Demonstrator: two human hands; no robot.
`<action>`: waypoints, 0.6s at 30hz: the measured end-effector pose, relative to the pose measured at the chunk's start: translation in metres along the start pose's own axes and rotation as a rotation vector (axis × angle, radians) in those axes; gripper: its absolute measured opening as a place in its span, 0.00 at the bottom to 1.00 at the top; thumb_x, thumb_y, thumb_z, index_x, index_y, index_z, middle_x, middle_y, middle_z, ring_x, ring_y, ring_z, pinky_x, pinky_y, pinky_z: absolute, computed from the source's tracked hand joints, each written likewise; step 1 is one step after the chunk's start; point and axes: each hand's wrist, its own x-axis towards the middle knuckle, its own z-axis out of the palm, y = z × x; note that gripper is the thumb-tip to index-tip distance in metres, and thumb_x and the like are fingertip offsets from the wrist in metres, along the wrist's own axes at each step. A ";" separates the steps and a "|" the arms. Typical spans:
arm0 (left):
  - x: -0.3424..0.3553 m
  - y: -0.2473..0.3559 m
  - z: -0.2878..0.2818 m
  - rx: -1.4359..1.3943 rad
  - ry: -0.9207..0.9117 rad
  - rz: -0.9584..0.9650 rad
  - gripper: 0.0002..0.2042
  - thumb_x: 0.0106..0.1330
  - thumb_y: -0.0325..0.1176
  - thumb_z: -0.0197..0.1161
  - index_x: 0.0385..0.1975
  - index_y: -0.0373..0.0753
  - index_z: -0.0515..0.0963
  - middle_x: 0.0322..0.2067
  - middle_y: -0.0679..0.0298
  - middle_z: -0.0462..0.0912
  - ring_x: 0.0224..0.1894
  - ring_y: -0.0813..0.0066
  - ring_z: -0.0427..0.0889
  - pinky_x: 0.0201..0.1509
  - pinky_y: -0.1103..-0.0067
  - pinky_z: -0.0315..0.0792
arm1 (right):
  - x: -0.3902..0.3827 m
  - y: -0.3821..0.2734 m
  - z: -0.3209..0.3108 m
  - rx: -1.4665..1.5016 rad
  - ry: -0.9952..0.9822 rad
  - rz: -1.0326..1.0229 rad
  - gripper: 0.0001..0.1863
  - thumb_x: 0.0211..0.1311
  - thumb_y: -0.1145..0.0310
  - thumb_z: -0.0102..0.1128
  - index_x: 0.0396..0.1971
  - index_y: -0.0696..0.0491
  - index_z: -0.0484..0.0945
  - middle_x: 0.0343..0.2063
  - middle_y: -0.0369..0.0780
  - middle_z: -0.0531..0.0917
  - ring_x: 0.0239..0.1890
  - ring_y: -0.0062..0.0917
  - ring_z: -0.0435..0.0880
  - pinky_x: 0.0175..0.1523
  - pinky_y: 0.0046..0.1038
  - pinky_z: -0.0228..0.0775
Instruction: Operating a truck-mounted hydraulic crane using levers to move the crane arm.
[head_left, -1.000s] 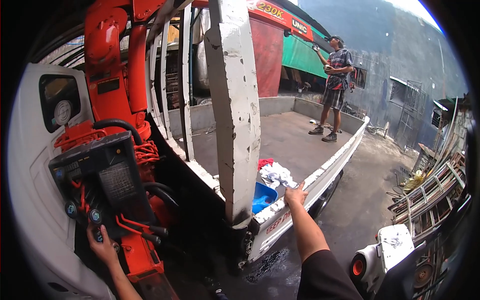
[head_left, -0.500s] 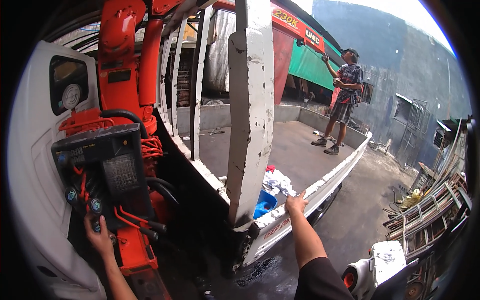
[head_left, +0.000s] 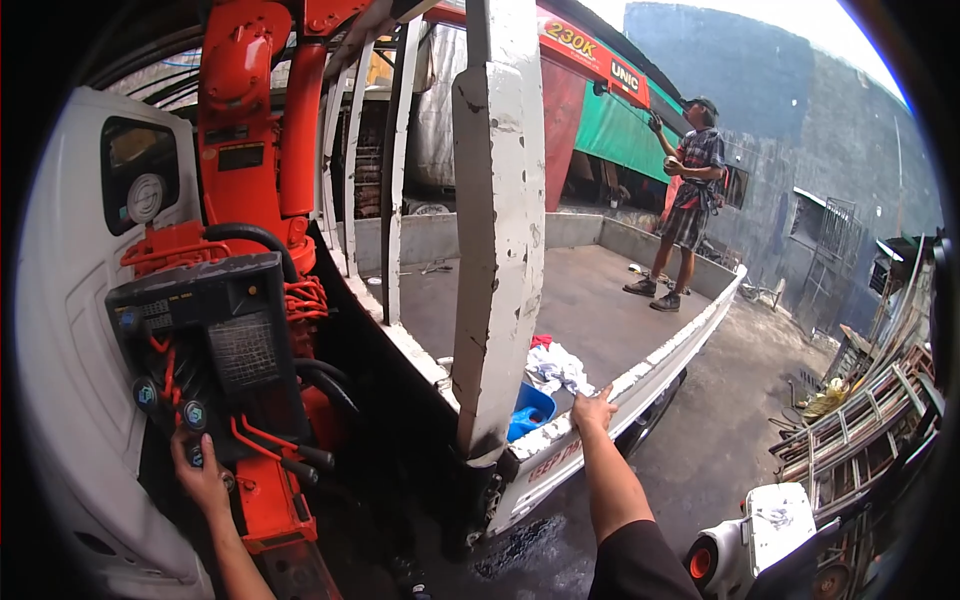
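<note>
My left hand (head_left: 204, 476) is closed around a dark-knobbed control lever (head_left: 196, 455), low on the crane's black control panel (head_left: 240, 350). Other round-knobbed levers (head_left: 146, 393) stand beside it, and two red-stemmed levers (head_left: 283, 447) with black grips point to the right. My right hand (head_left: 594, 408) grips the chipped white top edge of the truck bed's side gate (head_left: 650, 372), its fingers hooked over the rim. Just inside the gate, near that hand, lie a crumpled white cloth (head_left: 560, 368) and a blue plastic container (head_left: 530, 410).
A person (head_left: 690, 190) stands on the truck bed (head_left: 590, 290), one arm raised toward the red crane boom (head_left: 600, 60). A white steel post (head_left: 500, 250) rises between my hands. Ladders (head_left: 850, 420) and a white wheeled object (head_left: 780, 525) are at the right.
The view has shifted very slightly. Both my hands keep their places on the lever and the gate; the person on the bed still has an arm raised.
</note>
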 end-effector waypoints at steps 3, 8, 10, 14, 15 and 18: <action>0.000 -0.001 0.003 -0.043 0.017 -0.014 0.13 0.67 0.28 0.61 0.50 0.32 0.74 0.46 0.57 0.80 0.50 0.65 0.78 0.59 0.72 0.67 | 0.002 0.001 0.001 0.006 0.013 0.001 0.52 0.55 0.49 0.60 0.76 0.36 0.40 0.63 0.59 0.60 0.61 0.53 0.73 0.64 0.45 0.67; -0.001 -0.004 0.003 -0.038 0.015 -0.003 0.13 0.68 0.27 0.61 0.50 0.32 0.74 0.46 0.57 0.79 0.50 0.65 0.77 0.59 0.72 0.67 | 0.002 0.001 0.000 0.000 0.008 0.000 0.52 0.55 0.48 0.60 0.76 0.36 0.40 0.62 0.59 0.60 0.61 0.53 0.73 0.65 0.45 0.66; -0.001 -0.003 0.002 -0.027 0.023 0.006 0.13 0.68 0.27 0.61 0.50 0.32 0.74 0.46 0.57 0.79 0.50 0.65 0.77 0.59 0.72 0.67 | 0.000 -0.001 -0.001 -0.003 0.008 -0.005 0.52 0.55 0.48 0.60 0.76 0.36 0.40 0.62 0.58 0.60 0.61 0.53 0.73 0.65 0.44 0.66; -0.001 -0.008 0.004 -0.046 0.045 0.012 0.13 0.68 0.27 0.60 0.49 0.32 0.74 0.45 0.57 0.79 0.50 0.65 0.77 0.59 0.71 0.67 | 0.001 -0.001 0.001 0.002 0.004 -0.010 0.52 0.55 0.48 0.60 0.76 0.37 0.40 0.61 0.59 0.61 0.60 0.52 0.74 0.64 0.44 0.67; -0.001 -0.008 0.006 -0.053 0.049 0.012 0.13 0.68 0.27 0.60 0.49 0.32 0.74 0.45 0.57 0.79 0.50 0.65 0.77 0.59 0.71 0.67 | 0.003 0.001 0.002 -0.012 0.018 0.003 0.52 0.55 0.49 0.60 0.76 0.37 0.40 0.61 0.59 0.61 0.60 0.51 0.75 0.63 0.44 0.68; -0.001 -0.005 0.004 -0.052 0.029 -0.008 0.13 0.68 0.27 0.60 0.49 0.31 0.74 0.45 0.57 0.79 0.50 0.65 0.78 0.59 0.71 0.67 | 0.006 0.002 0.003 0.004 0.009 -0.010 0.52 0.54 0.48 0.60 0.76 0.37 0.40 0.61 0.58 0.62 0.59 0.51 0.75 0.63 0.44 0.69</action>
